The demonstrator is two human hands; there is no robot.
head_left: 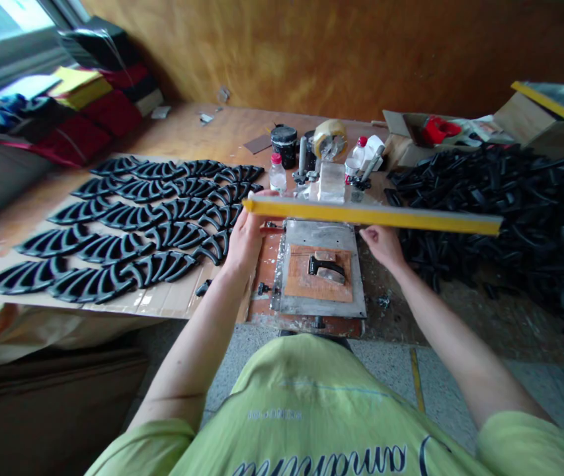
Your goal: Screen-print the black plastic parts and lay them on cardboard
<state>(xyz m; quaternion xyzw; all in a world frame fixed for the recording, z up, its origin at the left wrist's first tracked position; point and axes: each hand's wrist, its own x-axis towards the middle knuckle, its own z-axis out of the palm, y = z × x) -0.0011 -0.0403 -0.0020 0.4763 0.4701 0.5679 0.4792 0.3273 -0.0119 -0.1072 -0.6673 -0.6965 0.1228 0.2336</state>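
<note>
A long yellow-edged frame [375,215], seen nearly edge-on, is raised above a flat metal plate [319,231]. My left hand [246,235] grips its left end, with some fingertips hidden behind it. Just below the frame, to the right of the plate, my right hand [383,246] has its fingers curled together; whatever they hold, if anything, does not show. On the plate lies a brown board [297,281], and one black curved plastic part [328,268] rests on it between small blocks.
Rows of similar black parts [113,218] cover cardboard on the left. A large heap of black parts [500,218] lies on the right. Behind the frame stand a red-capped bottle [277,175], a black tub [284,147], a tape roll [330,140] and metal clamps [303,158].
</note>
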